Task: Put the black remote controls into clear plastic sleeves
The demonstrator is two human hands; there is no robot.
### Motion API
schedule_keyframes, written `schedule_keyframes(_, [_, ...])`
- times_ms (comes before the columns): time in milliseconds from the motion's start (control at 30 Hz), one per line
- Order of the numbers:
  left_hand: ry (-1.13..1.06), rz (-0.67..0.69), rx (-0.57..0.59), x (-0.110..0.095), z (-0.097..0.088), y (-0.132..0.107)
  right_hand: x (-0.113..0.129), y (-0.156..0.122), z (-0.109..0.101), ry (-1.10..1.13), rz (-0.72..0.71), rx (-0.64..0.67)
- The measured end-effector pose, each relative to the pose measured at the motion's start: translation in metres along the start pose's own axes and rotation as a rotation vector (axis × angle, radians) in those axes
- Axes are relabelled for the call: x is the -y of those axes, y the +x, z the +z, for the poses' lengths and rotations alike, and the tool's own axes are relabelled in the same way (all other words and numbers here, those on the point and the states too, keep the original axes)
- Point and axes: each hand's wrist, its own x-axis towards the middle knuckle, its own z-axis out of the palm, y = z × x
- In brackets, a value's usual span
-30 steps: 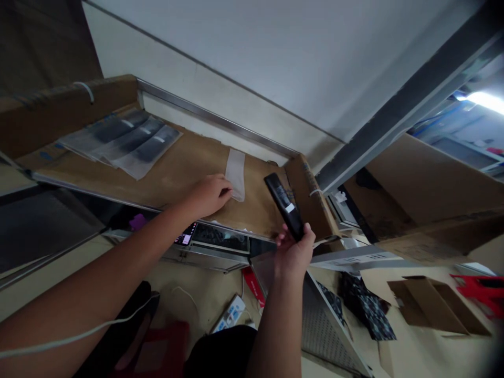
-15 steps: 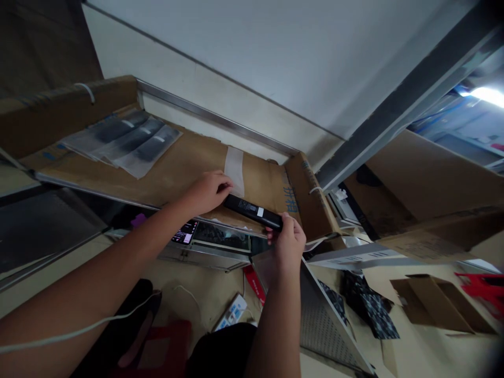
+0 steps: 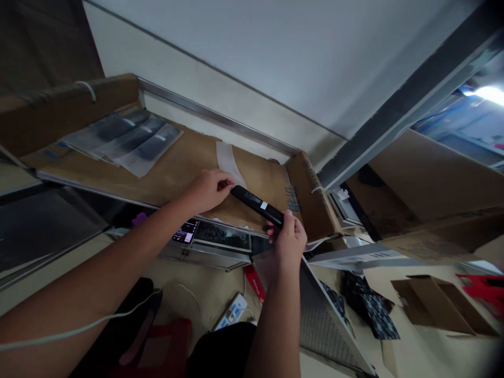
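My right hand is closed around the near end of a long black bar that looks like a battery pack, with fine print and a small white sticker on its face. The bar is held at a slant above the front of a cardboard-lined shelf. At its far end, my left hand is closed in a pinch on the near end of a narrow, whitish plastic sleeve. The sleeve reaches back over the cardboard, slightly curved. The exact grip of the left fingertips is partly hidden.
Several clear sleeves with dark bars inside lie overlapping at the shelf's left. Cardboard walls edge the shelf. Below are a lit phone, a power strip and a red stool. An open carton stands right.
The black bar has tilted, its far end rising a little and shifting right. The plastic sleeve has swung, with its far end now further left. Both hands stay nearly in place.
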Motion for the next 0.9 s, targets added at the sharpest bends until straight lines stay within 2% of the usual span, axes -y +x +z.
schedule_keyframes(333, [-0.043, 0.014, -0.023, 0.005, 0.003, -0.001, -0.002, 0.000, 0.001, -0.019, -0.006, -0.012])
schedule_keyframes(567, [-0.058, -0.015, -0.037, 0.004, 0.004, -0.001, -0.002, -0.004, 0.005, 0.005, -0.003, 0.060])
schedule_keyframes(900, [0.018, 0.011, -0.086, 0.007, 0.004, 0.001, -0.001, -0.018, 0.021, 0.036, 0.023, 0.334])
